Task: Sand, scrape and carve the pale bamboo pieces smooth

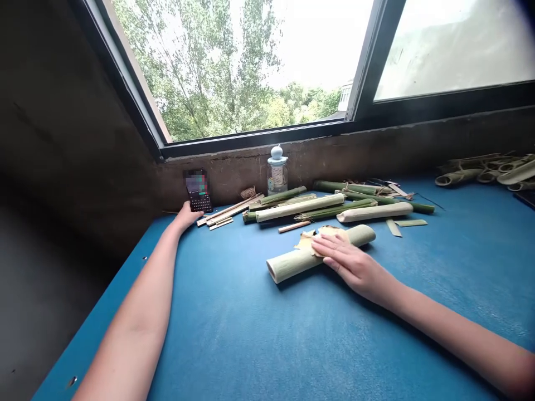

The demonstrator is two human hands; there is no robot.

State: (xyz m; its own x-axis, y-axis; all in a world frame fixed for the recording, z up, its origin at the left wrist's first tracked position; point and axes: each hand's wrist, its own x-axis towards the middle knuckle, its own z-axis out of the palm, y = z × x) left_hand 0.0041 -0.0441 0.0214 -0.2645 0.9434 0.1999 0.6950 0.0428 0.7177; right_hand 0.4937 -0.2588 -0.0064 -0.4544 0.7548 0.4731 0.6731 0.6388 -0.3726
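Note:
At the far left of the blue table, my left hand (189,214) has its fingers closed at the lower left corner of a phone (199,192). The phone is propped upright near the wall, its screen lit. My right hand (345,262) lies with fingers stretched out over a crumpled piece of tan sandpaper (306,239) on a peeled bamboo tube (292,264). Part of the sandpaper is hidden under the palm. The tube lies slantwise on the table, its hollow left end facing me.
Behind the tube lie several bamboo lengths (301,207) and thin strips (229,210). A jar with a pale blue lid (277,170) stands by the wall. More bamboo pieces (460,177) are piled at the back right. The blue table (251,345) runs beneath an open window.

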